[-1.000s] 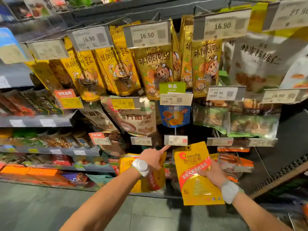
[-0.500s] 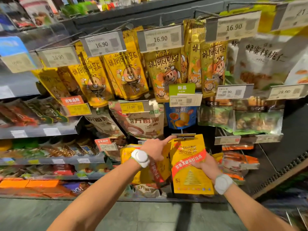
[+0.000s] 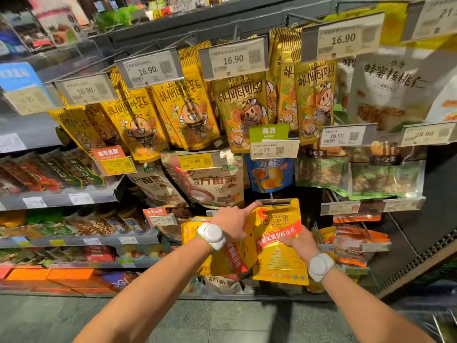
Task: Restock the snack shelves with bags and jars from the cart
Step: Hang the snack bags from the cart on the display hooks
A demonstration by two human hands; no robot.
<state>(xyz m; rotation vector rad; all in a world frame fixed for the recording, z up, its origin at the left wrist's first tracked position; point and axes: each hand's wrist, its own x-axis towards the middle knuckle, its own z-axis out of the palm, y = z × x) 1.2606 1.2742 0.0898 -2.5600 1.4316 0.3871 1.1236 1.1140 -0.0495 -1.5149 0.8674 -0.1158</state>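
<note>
Two hands work on one hook. Directly below the blue snack bag point(image 3: 270, 174) a peg juts from the shelving, and its price-tag holder point(image 3: 273, 201) is tipped up flat. The yellow nut bag point(image 3: 279, 261) sits just under that holder, in the same column as the blue snack bag and lower down. Its top edge meets the holder or comes very near it.

The left hand point(image 3: 232, 224), below and left of the blue snack bag, has its index finger straight with the tip against the holder's left end. The other fingers are folded under, and I cannot tell whether they touch the bag. The right hand point(image 3: 299, 241), below and slightly right of the blue snack bag, holds the nut bag by its right edge. Its fingers point(image 3: 286, 241) lie curled on the red band across the front, and the thumb is hidden.

The step in hand looks like hanging this bag on the peg. The next move calls for lining the hang slot in the bag's top with the peg tip, sliding the bag back along it, then letting the tag drop.

The bag stands upright — long axis vertical, slotted top pointing up at the blue snack bag, printed face toward the camera. A matching yellow bag point(image 3: 237, 261) hangs below and left of the blue one, partly behind the left wrist.
</note>
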